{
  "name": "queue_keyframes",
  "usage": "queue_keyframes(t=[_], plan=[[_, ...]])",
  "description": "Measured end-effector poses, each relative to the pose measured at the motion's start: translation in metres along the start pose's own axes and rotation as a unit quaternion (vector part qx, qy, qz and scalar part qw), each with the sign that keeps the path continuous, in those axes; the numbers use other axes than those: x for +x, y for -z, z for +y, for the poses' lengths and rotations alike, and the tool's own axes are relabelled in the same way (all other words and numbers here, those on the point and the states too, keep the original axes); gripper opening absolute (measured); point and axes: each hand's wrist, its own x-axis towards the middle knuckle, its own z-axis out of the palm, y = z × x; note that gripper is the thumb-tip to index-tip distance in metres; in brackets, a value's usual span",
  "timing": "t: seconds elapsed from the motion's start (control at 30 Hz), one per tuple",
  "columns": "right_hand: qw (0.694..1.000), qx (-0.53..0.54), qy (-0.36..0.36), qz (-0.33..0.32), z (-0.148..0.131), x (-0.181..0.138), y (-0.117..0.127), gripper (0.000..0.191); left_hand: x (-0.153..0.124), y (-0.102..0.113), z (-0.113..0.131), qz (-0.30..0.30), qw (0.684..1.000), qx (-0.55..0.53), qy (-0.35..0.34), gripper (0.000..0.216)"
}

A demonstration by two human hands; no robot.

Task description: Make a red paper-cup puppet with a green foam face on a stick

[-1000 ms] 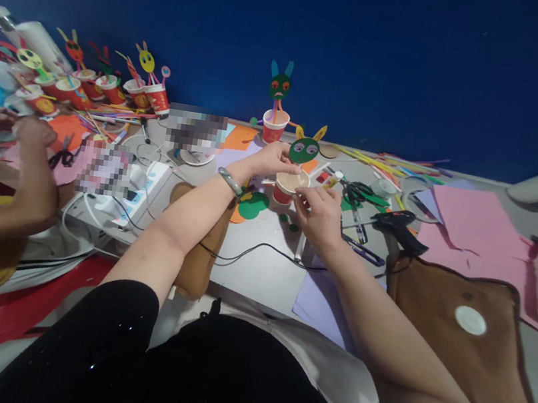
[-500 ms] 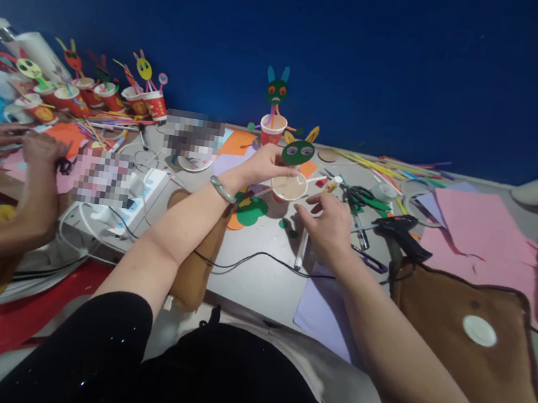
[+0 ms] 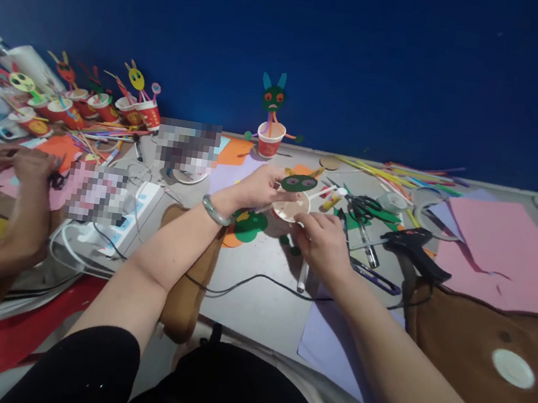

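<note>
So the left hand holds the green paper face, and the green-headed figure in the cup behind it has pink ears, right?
Not pink: the head view shows blue ears on the green-headed figure. The left hand does hold the green paper face.

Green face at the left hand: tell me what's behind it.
Yellow ears and orange paper show past the top of the green face. Its back, and anything joined there, is covered.

Green paper face, white-rimmed cup, pink sheets, blue wall.
</note>
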Motion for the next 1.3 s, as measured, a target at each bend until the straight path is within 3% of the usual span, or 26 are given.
queue_keyframes(t=[0.2, 0.6, 0.8, 1.03, 1.3], plan=[[0.999, -0.02, 0.033, -0.008, -0.002, -0.002, 0.006, 0.023, -0.005, 0.001, 0.001, -0.02, 0.999, 0.034, -0.031, 0.054], [0.998, -0.044, 0.051, 0.011, -0.013, -0.001, 0.014, 0.027, -0.009, 0.0, 0.017, -0.027, 0.996, 0.077, -0.023, 0.036], [0.998, -0.057, 0.018, -0.027, -0.016, -0.001, 0.014, 0.025, -0.009, 0.0, 0.007, -0.031, 0.993, 0.103, -0.053, 0.044], [0.993, -0.098, 0.07, 0.019, -0.017, 0.001, 0.015, 0.029, -0.008, 0.001, 0.005, -0.033, 0.991, 0.123, -0.046, 0.048], [0.996, -0.073, 0.04, -0.011, -0.016, 0.0, 0.014, 0.028, -0.008, 0.0, 0.009, -0.028, 0.989, 0.133, -0.05, 0.046]])
